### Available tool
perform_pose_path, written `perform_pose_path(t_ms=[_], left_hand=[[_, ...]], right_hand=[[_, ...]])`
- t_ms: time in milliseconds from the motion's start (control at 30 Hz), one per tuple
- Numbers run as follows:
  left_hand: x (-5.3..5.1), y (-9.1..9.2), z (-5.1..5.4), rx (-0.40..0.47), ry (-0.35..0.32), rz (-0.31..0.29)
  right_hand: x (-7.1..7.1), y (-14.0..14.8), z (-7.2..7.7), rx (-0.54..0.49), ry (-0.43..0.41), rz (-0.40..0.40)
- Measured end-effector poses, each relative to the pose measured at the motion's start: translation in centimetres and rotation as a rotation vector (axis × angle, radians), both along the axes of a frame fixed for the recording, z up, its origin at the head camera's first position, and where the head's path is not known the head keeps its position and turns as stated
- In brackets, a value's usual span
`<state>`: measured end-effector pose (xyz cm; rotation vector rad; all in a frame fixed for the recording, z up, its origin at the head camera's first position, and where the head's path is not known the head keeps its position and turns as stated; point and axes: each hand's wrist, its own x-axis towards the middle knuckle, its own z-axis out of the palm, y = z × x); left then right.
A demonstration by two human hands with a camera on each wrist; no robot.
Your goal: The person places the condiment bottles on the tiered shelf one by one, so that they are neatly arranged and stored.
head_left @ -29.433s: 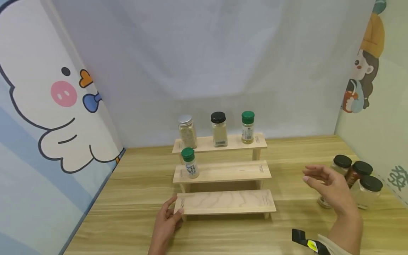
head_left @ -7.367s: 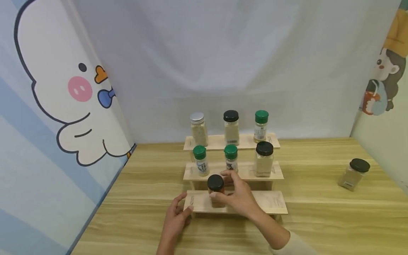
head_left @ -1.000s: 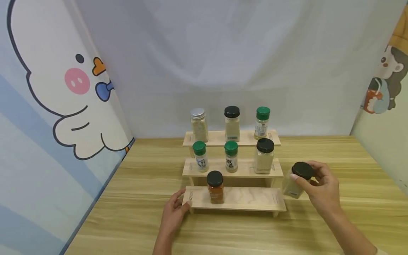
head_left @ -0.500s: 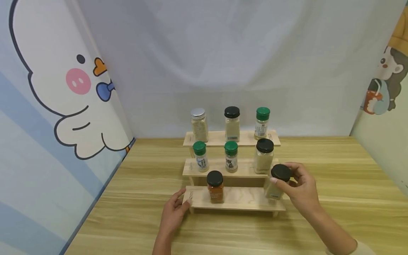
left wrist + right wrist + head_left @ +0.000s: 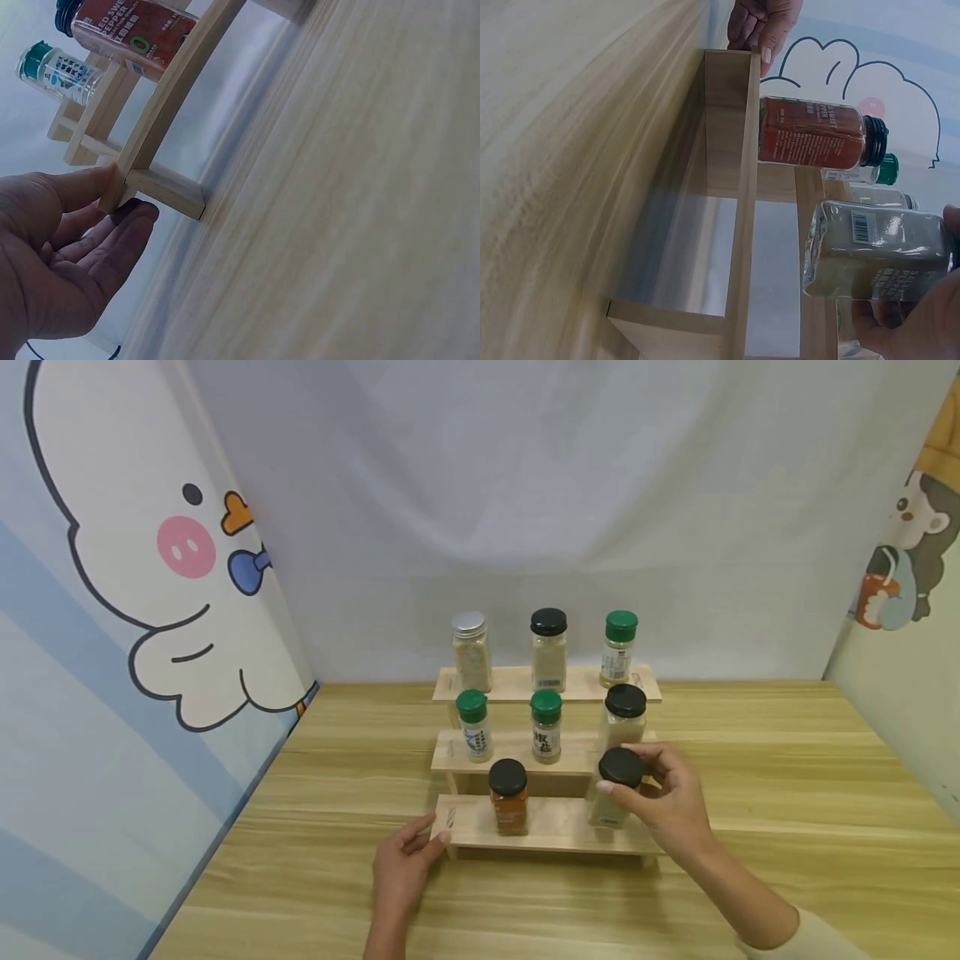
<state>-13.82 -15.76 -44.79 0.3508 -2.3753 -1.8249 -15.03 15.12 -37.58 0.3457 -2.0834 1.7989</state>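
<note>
A three-step wooden spice rack (image 5: 557, 827) stands on the table. My left hand (image 5: 401, 870) pinches the left end of its lowest step, thumb on top and fingers underneath in the left wrist view. Over the right part of that step, my right hand (image 5: 672, 802) grips a square glass spice jar (image 5: 877, 247) with a black lid and pale powder. A gap shows between the jar's base and the step in the right wrist view. On the same step, left of centre, a red pepper jar (image 5: 510, 812) with a black lid stands upright.
The middle step bears two green-capped shakers (image 5: 546, 727) and a black-lidded jar (image 5: 624, 714). On the top step are a silver-lidded jar (image 5: 472, 656), another black-lidded jar (image 5: 549, 652) and a green-capped shaker (image 5: 618, 647). A grey curtain (image 5: 480, 510) hangs behind.
Over the last second my right hand has carried the pale jar leftward from beside the rack to above the lowest step. Earlier, jars moved from the table's right side onto the rack. My left hand stays.
</note>
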Motion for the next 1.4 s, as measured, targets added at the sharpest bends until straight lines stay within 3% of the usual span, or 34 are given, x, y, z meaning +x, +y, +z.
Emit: perform_pose_path(t_ms=[400, 833, 1033, 1200, 1400], left_hand=[[0.3, 0.2, 0.0, 0.041, 0.002, -0.054], [0.0, -0.1, 0.2, 0.037, -0.031, -0.117], [0.3, -0.2, 0.2, 0.027, -0.041, -0.115], [0.3, -0.4, 0.2, -0.009, -0.029, -0.137], [0.8, -1.5, 0.4, -0.108, -0.027, -0.125]], right_hand=[[-0.6, -0.5, -1.3, 0.058, -0.06, 0.039], [-0.5, -1.5, -2.0, 0.068, -0.033, 0.107], [-0.7, -1.8, -2.3, 0.124, -0.042, 0.114], [-0.5, -1.1, -1.8, 0.173, -0.112, 0.158], [1.4, 2.3, -1.2, 0.359, -0.067, 0.067]])
